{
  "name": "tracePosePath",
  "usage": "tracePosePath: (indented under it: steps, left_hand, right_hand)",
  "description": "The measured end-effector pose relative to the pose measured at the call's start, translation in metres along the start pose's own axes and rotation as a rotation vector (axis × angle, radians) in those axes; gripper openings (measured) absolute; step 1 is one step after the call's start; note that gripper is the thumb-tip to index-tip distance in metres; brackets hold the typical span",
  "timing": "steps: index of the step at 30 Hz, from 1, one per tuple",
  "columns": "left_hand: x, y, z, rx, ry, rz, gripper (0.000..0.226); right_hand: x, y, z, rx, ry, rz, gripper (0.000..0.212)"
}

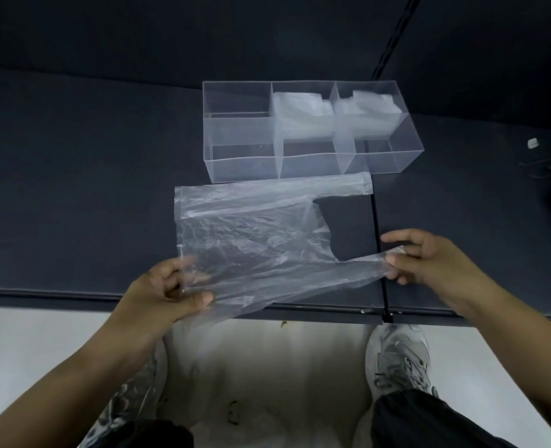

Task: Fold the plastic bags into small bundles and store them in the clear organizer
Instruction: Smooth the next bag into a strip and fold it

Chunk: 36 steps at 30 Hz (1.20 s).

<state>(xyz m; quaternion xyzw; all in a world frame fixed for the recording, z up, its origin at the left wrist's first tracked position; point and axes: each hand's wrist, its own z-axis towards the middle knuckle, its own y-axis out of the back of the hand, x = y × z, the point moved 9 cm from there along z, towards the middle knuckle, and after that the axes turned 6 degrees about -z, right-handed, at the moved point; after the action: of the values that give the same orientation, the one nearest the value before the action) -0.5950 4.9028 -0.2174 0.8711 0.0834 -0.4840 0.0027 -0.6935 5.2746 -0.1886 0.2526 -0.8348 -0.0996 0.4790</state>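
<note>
A clear plastic bag (pixel 251 231) lies spread flat on the dark table, handles pointing right. My left hand (pixel 167 289) pinches its near bottom corner at the table's front edge. My right hand (pixel 426 257) pinches the end of the near handle, pulled taut. The far handle lies flat beside the clear organizer (pixel 245 163), which stands just behind the bag. Its middle compartment holds a folded bag bundle (pixel 300 114) and its right compartment another bundle (pixel 364 111). The left compartment holds nothing.
The dark table (pixel 73 189) is made of two panels with a seam (pixel 377 240) running under my right hand. A small white object (pixel 533 143) and a dark item sit at the far right. My shoes stand on the pale floor below.
</note>
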Motion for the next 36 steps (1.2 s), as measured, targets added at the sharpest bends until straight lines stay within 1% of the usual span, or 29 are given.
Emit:
tracePosePath:
  steps: [3,5,7,9,10,11,12,14,15,17,19,20,22,24,26,27,33,36]
  left_hand:
    - [-0.004,0.003,0.001,-0.059,-0.055,-0.005,0.063]
    - [-0.009,0.002,0.001,-0.079,-0.116,0.083,0.059]
    - [-0.014,0.001,0.0,-0.106,-0.177,0.21,0.062]
    - [-0.021,0.001,-0.003,-0.172,-0.23,0.322,0.073]
    - [-0.028,0.001,-0.006,-0.225,-0.291,0.423,0.076]
    - [-0.038,-0.002,-0.01,-0.272,-0.385,0.549,0.074]
    - [-0.048,-0.009,-0.016,-0.3,-0.508,0.673,0.066]
    - [-0.061,-0.034,-0.024,-0.271,-0.71,0.855,0.044]
    - [-0.061,-0.045,-0.023,-0.237,-0.755,0.921,0.043]
    - [-0.058,-0.063,-0.012,-0.172,-0.731,1.038,0.048]
    - [-0.052,-0.071,0.003,-0.135,-0.649,1.177,0.059]
    - [-0.047,-0.073,0.009,-0.108,-0.616,1.258,0.065]
    - [-0.035,-0.075,0.017,-0.044,-0.577,1.438,0.072]
    - [-0.029,-0.075,0.019,-0.008,-0.587,1.521,0.071]
    - [-0.027,-0.074,0.019,0.001,-0.582,1.528,0.07]
    - [-0.026,-0.072,0.02,0.003,-0.574,1.527,0.069]
    - [-0.022,-0.068,0.021,-0.007,-0.553,1.54,0.076]
    - [-0.03,-0.063,0.02,-0.058,-0.538,1.439,0.082]
  right_hand:
    - [-0.009,0.017,-0.005,-0.124,0.019,-0.064,0.019]
    - [-0.016,0.025,-0.01,-0.205,0.007,-0.152,0.015]
    - [-0.018,0.031,-0.019,-0.315,0.002,-0.314,0.01]
    - [-0.014,0.034,-0.028,-0.427,0.001,-0.534,0.011]
    - [-0.01,0.035,-0.032,-0.485,-0.013,-0.627,0.017]
    - [-0.003,0.036,-0.036,-0.549,-0.013,-0.697,0.024]
    - [0.01,0.034,-0.04,-0.616,0.035,-0.744,0.029]
    - [0.049,0.011,-0.048,-0.69,0.249,-0.787,0.034]
    - [0.068,-0.012,-0.051,-0.651,0.372,-0.778,0.035]
    - [0.102,-0.075,-0.055,-0.427,0.584,-0.724,0.041]
    - [0.122,-0.14,-0.055,-0.179,0.703,-0.661,0.046]
    - [0.128,-0.164,-0.051,-0.096,0.721,-0.638,0.047]
    - [0.131,-0.197,-0.034,-0.017,0.696,-0.683,0.051]
    - [0.119,-0.204,-0.01,-0.045,0.652,-0.876,0.056]
    - [0.099,-0.189,0.007,-0.101,0.6,-1.069,0.063]
    - [0.088,-0.177,0.011,-0.125,0.572,-1.118,0.067]
    - [0.034,-0.08,0.02,-0.284,0.289,-1.167,0.083]
    - [0.031,-0.045,0.017,-0.384,0.152,-1.169,0.085]
